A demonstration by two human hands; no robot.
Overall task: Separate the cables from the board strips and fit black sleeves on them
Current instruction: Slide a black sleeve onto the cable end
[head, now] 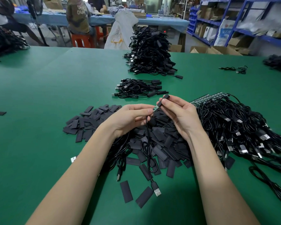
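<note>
Dangling its USB plug point(157, 191) nearest, the cable point(147, 140) hangs above the bench point(39, 95), left hand point(130, 116) pinching its small board end while right hand point(177, 113) pinches a black sleeve point(162, 99) half on; sliding it fully over should come next.

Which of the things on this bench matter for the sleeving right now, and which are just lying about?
In the job:
left hand gripping the cable
small green board on its end
right hand pinching the black sleeve
loose sleeves
unsleeved cables

Lying about:
finished small stack
tall stack
stray cable
</note>
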